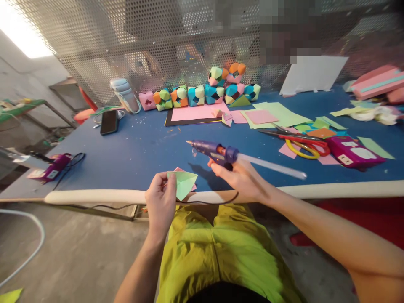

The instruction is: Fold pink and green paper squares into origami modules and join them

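My left hand [161, 198] pinches a folded piece of green paper [184, 183] above the table's front edge. Pink paper shows behind the green piece; whether the two are joined I cannot tell. A purple hot glue gun [211, 150] is in my right hand [243, 176], its nozzle pointing left and slightly up. From the gun's rear sticks a long clear glue stick [271, 166]. A thread or drop of clear glue hangs near the nozzle. The tip is apart from the paper, above and a little to its right.
Several folded paper balls [195, 96] line the back by the perforated metal screen [104, 38]. Paper sheets [284, 113], scissors [296, 141] and a purple power strip [353, 151] lie right. At left are a phone [109, 122], a bottle [124, 94] and another purple power strip [52, 168].
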`<state>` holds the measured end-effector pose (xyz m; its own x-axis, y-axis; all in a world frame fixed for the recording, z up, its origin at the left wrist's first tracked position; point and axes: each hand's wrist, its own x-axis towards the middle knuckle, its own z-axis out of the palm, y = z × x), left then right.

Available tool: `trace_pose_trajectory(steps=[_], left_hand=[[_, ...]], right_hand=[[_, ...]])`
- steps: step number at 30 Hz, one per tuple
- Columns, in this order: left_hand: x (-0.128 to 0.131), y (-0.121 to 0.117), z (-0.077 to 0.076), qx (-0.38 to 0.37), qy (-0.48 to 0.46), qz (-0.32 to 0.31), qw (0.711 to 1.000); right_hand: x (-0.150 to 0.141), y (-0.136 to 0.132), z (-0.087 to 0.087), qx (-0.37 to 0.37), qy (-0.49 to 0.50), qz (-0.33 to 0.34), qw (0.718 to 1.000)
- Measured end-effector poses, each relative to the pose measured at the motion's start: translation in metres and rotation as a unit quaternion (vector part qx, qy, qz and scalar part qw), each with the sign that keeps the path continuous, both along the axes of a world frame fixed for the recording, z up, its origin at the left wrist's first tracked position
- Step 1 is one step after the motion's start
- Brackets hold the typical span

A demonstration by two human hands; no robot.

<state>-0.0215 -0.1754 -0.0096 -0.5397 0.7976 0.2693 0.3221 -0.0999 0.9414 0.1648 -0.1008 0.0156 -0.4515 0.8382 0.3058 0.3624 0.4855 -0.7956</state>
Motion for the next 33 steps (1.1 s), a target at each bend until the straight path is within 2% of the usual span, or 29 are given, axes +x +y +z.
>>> trace_pose_trajectory(steps=[4,7,10,21,33], left_hand=[[-0.003,0.002,0.0,-0.007,0.051,0.015,0.999],[-0.002,0.002,0.001,-0.012,0.078,0.018,0.997],[0.0,0.0,0.003,-0.011,0.099,0.02,0.995],[0.002,0.001,0.004,0.008,0.174,0.038,0.984],[0.001,0.0,0.003,-0.007,0.153,0.037,0.988]], right_hand=[[0.003,-0.03,-0.002,0.142,-0.027,0.012,0.989],[-0.001,-0.035,-0.005,0.258,-0.037,0.056,0.964],[-0.003,-0.033,-0.01,0.308,-0.05,0.069,0.948],[-0.003,-0.034,-0.02,0.323,-0.074,0.059,0.942],[-0.001,-0.034,-0.02,0.301,-0.097,0.047,0.948]])
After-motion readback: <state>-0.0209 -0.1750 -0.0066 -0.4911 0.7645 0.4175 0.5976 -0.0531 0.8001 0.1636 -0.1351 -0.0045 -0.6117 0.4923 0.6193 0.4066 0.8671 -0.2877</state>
